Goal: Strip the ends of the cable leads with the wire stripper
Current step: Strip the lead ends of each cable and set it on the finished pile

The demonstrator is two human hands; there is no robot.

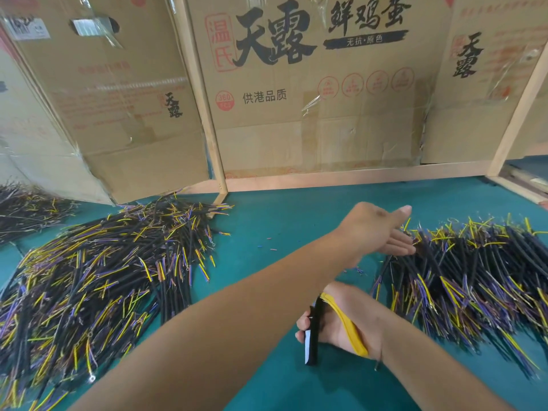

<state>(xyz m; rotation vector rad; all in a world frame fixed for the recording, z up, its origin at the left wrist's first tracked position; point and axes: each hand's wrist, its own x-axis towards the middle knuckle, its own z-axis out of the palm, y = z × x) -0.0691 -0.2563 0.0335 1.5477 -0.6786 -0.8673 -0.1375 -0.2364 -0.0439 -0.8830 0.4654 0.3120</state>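
My left hand reaches across to the right, fingers straight, its fingertips touching the left edge of the right pile of black cables with yellow and purple leads. My right hand sits under my left forearm near the table's front and grips the wire stripper, which has one black and one yellow handle. The stripper's jaws are hidden behind my left forearm. A second, larger pile of the same cables lies on the left.
The green table mat shows between the two piles, with small bits of stripped insulation scattered on it. Cardboard panels on a wooden frame wall off the back. Another cable heap lies at far left.
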